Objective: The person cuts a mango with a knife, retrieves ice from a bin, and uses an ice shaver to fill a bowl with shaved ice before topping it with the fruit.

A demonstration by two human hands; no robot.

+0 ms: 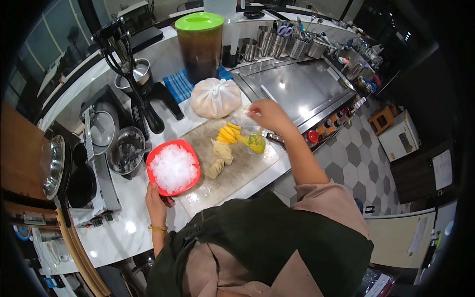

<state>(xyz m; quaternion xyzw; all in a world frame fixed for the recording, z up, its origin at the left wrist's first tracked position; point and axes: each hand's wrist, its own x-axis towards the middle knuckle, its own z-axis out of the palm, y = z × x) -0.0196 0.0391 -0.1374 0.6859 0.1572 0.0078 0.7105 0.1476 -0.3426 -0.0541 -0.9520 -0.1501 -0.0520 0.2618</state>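
My left hand (157, 203) grips the near rim of a red square bowl (150, 167) heaped with white crushed ice (173, 167). My right hand (268, 114) is raised over the far right of a worn cutting board (246, 167), fingertips pinched at a clear plastic bag (243, 113); whether they hold it is unclear. On the board lie yellow fruit slices (228, 133), pale yellowish pieces (222, 152) and a small plastic bag of green and yellow pieces (254, 143). A knife handle (275, 139) shows beside my right forearm. Behind stands a tied plastic bag of pale orange contents (216, 98).
A lime-lidded pitcher of brown liquid (199, 52) stands on a blue checked cloth (174, 85). At left are a metal bowl with ice remnants (126, 150) and a black-handled lever press (152, 117). A steel griddle (297, 89) and sauce bottles (326, 124) are at right.
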